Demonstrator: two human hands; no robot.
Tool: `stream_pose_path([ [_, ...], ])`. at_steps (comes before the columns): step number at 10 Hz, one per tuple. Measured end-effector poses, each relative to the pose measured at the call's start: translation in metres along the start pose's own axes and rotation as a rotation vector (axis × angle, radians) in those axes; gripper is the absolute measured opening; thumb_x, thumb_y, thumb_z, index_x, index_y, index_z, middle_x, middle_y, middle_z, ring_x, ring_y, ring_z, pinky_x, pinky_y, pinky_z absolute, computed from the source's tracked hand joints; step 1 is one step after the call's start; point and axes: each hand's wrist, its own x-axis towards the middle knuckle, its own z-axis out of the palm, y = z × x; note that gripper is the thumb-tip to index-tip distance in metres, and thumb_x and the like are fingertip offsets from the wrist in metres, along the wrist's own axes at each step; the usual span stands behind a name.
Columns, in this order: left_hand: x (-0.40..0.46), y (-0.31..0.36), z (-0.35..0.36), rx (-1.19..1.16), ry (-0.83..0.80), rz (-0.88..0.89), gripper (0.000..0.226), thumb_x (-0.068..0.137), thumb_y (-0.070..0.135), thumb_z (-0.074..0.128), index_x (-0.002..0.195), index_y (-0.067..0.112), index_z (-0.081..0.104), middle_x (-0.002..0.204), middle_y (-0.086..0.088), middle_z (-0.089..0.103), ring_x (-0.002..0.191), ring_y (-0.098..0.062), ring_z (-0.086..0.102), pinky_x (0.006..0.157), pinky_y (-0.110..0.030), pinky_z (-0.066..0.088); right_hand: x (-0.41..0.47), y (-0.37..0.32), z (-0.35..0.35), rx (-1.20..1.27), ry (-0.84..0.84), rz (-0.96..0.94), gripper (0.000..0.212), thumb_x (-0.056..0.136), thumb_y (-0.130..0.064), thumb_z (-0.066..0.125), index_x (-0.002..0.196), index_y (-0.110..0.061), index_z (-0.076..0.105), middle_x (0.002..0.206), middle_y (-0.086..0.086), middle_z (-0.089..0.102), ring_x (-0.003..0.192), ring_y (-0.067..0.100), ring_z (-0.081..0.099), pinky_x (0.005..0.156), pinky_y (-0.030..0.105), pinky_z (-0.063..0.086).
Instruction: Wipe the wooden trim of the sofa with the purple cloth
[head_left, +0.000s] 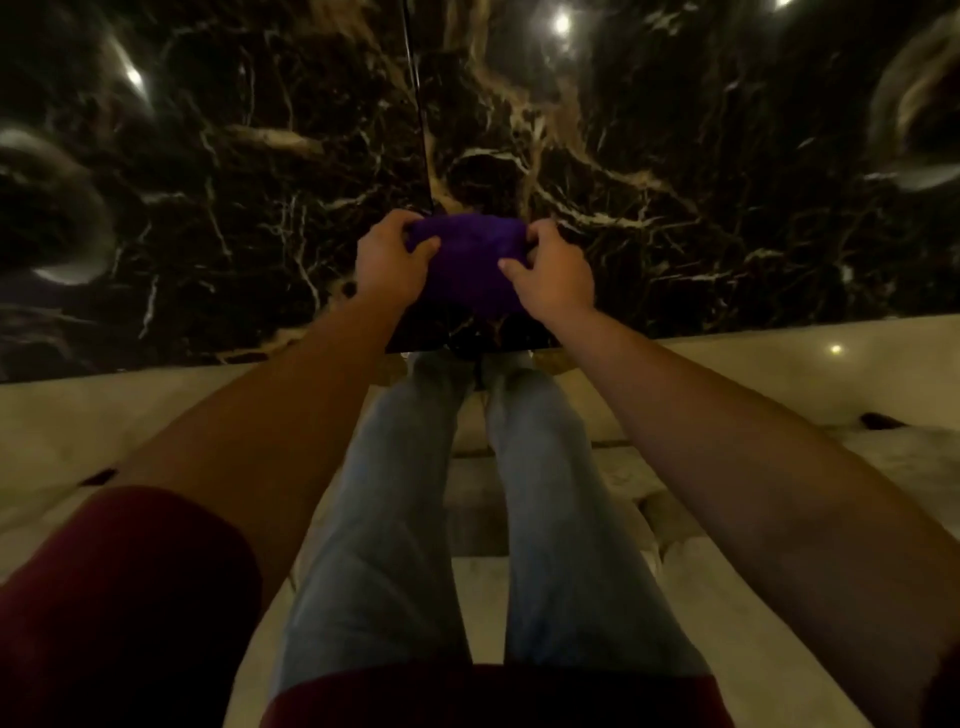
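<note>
A: Where is the purple cloth (470, 270) seen?

B: It is bunched up and held out in front of the body, between both hands, above the dark veined marble floor (675, 171). No sofa or wooden trim is shown in the head view.

A: How is it gripped?

B: The left hand (390, 260) is clenched on the cloth's left edge, with the fingers curled over the top. The right hand (555, 274) is closed on the right edge, the thumb being pressed onto the fabric.

A: What else is shown?

B: Blue jeans (395, 519) are seen below the arms, over a pale marble floor (78, 426). A dark red sleeve (119, 597) is worn on the left arm. Ceiling lights are reflected in the polished dark stone.
</note>
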Motion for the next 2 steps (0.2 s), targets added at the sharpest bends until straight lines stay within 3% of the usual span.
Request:
stream_pose_path([
  [1,-0.004,-0.005,-0.004,0.025,0.071,0.013,0.045,0.095,0.022,0.068,0.137,0.019,0.054,0.119,-0.004,0.064,0.111,-0.021,0.062,0.094,-0.030,0.046,-0.004,0.001,-0.003,-0.027,0.010,0.006,0.049,0.096,-0.042,0.067,0.137,-0.022,0.047,0.115,0.005,0.073,0.108,0.028,0.069,0.086,0.041,0.054],
  [2,-0.017,-0.001,-0.026,0.080,0.101,0.016,0.058,0.092,0.026,0.070,0.143,0.020,0.045,0.139,-0.011,0.052,0.122,-0.027,0.058,0.103,-0.040,0.047,-0.013,-0.012,-0.025,0.009,0.048,0.048,0.067,0.098,-0.040,0.065,0.153,-0.018,0.035,0.136,0.010,0.065,0.124,0.030,0.063,0.099,0.045,0.052],
])
